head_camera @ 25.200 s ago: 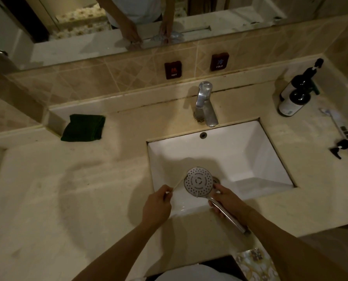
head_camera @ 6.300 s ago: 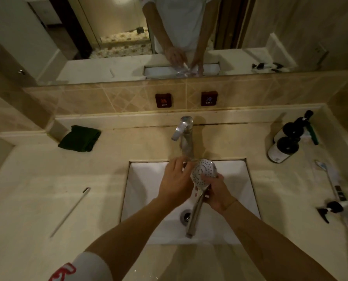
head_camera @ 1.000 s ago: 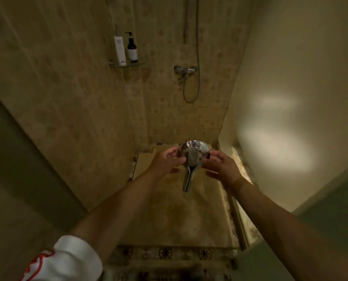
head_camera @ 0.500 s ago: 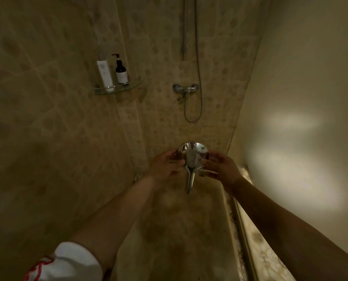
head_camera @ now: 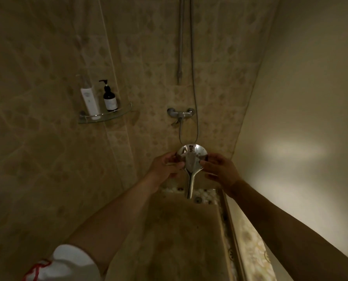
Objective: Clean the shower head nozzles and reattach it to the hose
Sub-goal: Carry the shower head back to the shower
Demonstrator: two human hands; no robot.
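Observation:
I hold the chrome shower head [head_camera: 191,159] in front of me inside the shower stall, its shiny back toward me and its handle pointing down. My left hand [head_camera: 166,166] grips the left rim of the round head. My right hand [head_camera: 219,168] grips the right rim. The nozzle face is turned away and hidden. The thin metal hose [head_camera: 193,78] hangs down the back wall and loops below the wall mixer tap [head_camera: 180,114], just above the head. The hose's free end [head_camera: 179,75] hangs loose beside it.
A glass corner shelf [head_camera: 106,116] on the left wall carries a white tube [head_camera: 89,100] and a dark pump bottle [head_camera: 109,97]. Tiled walls close in left and behind, a plain wall on the right. A floor drain [head_camera: 197,200] lies among pebbles below.
I have stepped further into the shower. The mixer tap and shelf now appear nearer and lower in view. Both hands keep holding the shower head the same way.

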